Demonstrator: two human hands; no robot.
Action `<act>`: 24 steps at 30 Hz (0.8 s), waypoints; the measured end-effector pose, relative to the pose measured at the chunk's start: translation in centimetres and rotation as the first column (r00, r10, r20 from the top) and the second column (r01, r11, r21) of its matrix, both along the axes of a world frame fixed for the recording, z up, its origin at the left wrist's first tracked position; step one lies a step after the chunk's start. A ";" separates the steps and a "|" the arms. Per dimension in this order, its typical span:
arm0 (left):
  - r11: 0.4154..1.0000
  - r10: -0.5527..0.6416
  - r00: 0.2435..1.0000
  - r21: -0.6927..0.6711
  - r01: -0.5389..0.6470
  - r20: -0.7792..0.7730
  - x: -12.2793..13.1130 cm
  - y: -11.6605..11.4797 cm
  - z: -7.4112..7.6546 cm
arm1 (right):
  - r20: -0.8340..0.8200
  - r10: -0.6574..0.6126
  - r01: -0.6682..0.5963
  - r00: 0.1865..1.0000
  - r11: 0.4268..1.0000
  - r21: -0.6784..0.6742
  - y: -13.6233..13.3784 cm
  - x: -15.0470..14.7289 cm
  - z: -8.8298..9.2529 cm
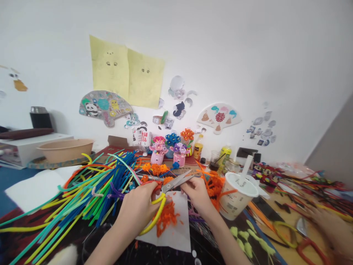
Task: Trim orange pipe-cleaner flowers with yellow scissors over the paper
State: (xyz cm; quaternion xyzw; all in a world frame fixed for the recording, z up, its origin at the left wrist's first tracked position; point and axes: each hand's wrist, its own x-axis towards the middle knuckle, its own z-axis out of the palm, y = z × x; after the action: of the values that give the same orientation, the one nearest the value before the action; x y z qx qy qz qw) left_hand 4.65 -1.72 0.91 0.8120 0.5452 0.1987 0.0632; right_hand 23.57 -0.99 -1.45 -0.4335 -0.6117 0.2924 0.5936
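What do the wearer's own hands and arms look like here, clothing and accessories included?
The left hand and right hand are ungloved. Both forearms are bare down to the picture's lower edge, without sleeves in view. No watch or bracelet shows.

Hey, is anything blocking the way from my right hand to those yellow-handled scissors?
Nothing visible does. Your right hand is right beside the blades of the scissors, though whether they touch is unclear. The white paper with orange scraps lies below, out of the way.
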 end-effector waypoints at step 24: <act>1.000 0.010 0.995 -0.007 -0.011 -0.104 -0.5 -0.1 1.1 | 0.041 0.013 -0.013 0.999 1.000 -0.005 -0.2 0.4 0.5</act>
State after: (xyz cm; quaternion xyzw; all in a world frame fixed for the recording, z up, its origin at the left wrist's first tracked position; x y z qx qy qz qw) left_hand 4.19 -1.85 2.04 0.8182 0.5527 0.1544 0.0368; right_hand 23.98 -1.15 -0.95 -0.4368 -0.6257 0.2888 0.5782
